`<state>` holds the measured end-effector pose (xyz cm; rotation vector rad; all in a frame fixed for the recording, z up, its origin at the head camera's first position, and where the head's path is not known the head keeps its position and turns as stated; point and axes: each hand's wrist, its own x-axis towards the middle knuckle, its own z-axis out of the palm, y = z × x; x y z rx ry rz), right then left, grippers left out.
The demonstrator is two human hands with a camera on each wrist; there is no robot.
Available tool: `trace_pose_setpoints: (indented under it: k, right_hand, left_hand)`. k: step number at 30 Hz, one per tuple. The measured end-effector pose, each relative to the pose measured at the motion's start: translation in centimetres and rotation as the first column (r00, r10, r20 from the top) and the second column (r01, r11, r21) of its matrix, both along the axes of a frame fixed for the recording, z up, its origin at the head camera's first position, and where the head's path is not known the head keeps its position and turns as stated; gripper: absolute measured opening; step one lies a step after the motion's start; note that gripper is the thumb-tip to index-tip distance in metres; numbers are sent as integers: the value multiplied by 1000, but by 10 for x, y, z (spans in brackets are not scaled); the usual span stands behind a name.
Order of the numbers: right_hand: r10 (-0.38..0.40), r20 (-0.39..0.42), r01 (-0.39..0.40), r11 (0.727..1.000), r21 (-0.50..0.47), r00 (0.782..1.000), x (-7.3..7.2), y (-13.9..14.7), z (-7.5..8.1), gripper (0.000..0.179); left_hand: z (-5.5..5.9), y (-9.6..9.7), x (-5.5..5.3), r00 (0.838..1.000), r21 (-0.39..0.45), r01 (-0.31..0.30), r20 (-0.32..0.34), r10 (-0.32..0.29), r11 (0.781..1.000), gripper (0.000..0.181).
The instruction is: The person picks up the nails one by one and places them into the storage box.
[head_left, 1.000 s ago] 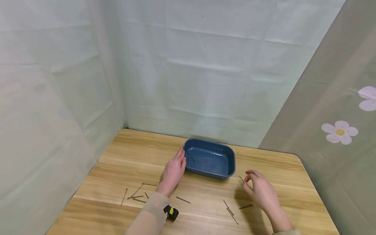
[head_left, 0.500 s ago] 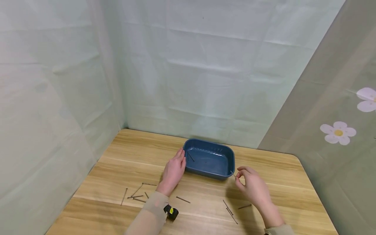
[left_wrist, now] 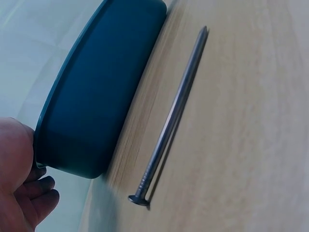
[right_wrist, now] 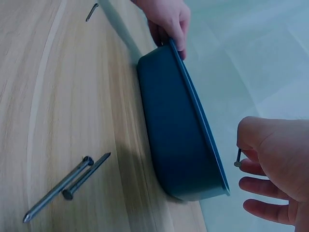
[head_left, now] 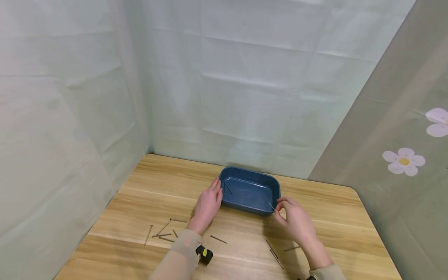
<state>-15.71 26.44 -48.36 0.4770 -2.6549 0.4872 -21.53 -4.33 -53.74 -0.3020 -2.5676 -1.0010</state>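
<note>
A blue plastic tray (head_left: 245,209) stands toward the back of the table. My left hand (head_left: 207,204) grips its left end, thumb and fingers at the rim in both wrist views. Over the tray's front right corner, my right hand (head_left: 295,222) pinches a nail (head_left: 271,206) between thumb and forefinger. In the right wrist view, only the head end of that nail (right_wrist: 238,159) shows below the fingertips. Inside the tray, a pair of dark nails (head_left: 228,188) lies near the left end.
Several loose nails (head_left: 163,235) lie on the wooden table (head_left: 122,217), left of my left forearm. One nail (head_left: 218,239) lies in front of the tray, and a touching pair (head_left: 274,254) sits farther right beside another nail (head_left: 291,248). A pale curtain (head_left: 231,97) hangs behind.
My right hand has moved left with the pinched nail, from the table right of the tray to over its front right corner. The left hand has stayed at the rim.
</note>
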Motion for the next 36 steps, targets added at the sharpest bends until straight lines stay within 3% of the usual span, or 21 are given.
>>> trace_pose_setpoints:
  k: [8, 15, 20, 27, 36]
  right_hand:
    - [-4, 31, 4, 1000, -1, 1000, -4, -9, 4, 19]
    - [-17, 48, 18, 1000, -19, 999, -8, -15, 3, 17]
    - [-11, 11, 11, 999, -37, 1000, -8, -18, 0, 18]
    - [-16, 66, 18, 999, -26, 998, -10, -26, -3, 17]
    - [10, 79, -8, 1000, -19, 997, -17, -39, -1, 16]
  left_hand:
    - [-1, 1, 0, 1000, 7, -3, 5, 3, 1000, 40]
    - [-2, 1, -1, 999, 0, 5, -39, -5, 1000, 38]
    - [-2, 2, -1, 999, -1, 15, -34, -15, 1000, 38]
    - [-2, -1, 0, 1000, -3, 6, -27, -6, 1000, 38]
    - [-1, -2, 3, 1000, -6, -4, -18, 4, 1000, 39]
